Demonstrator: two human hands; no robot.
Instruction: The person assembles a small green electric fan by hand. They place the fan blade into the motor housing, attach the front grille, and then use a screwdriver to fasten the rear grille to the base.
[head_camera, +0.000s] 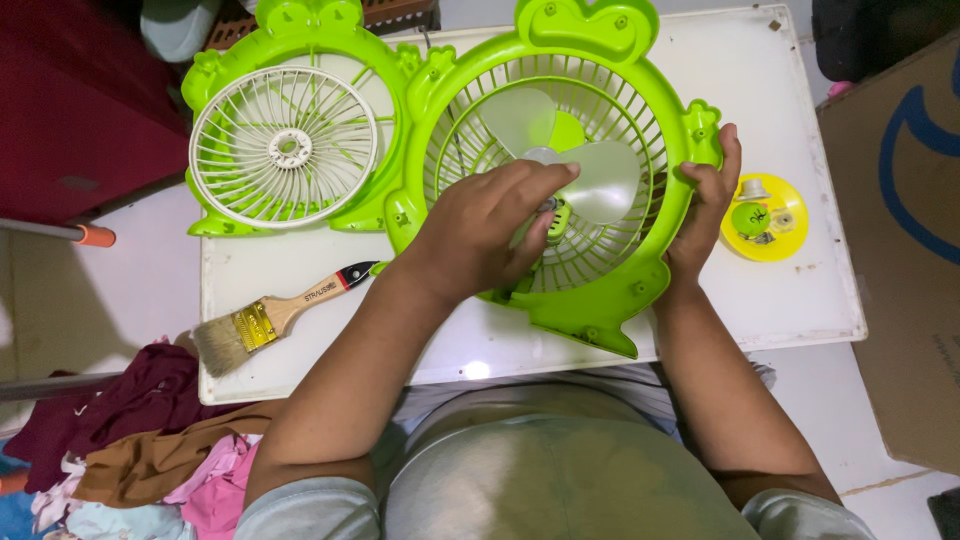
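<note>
A white table (780, 300) fills the middle of a cluttered room, seen from above the person's lap. On its centre lies a lime-green fan shell (560, 300), round with a frog-like crest at the far edge, its open grille facing up and a pale green blade (590, 165) sitting at the hub. The left hand (480, 235) rests over the hub, its fingers bent together and pinched on a small green part at the centre of the blade; exactly what the fingertips grip is hidden by the hand. The right hand (705, 205) clamps the shell's right rim, thumb on the inner side and fingers curled round the outer edge, just below a small lobe on the frame. Touching the shell on the left lies a second green shell (215, 90) of the same shape, with a cream grille (285, 147) set in its round opening. Near the table's front left edge a brush (275, 318) with a wooden handle lies at a slant, its bristles overhanging the edge. To the right of the fan, just beside the right hand, a yellow disc (765, 220) holds a few small parts. A heap of clothes (140, 440) lies on the floor at the left, and a cardboard box (905, 250) stands at the right.
</note>
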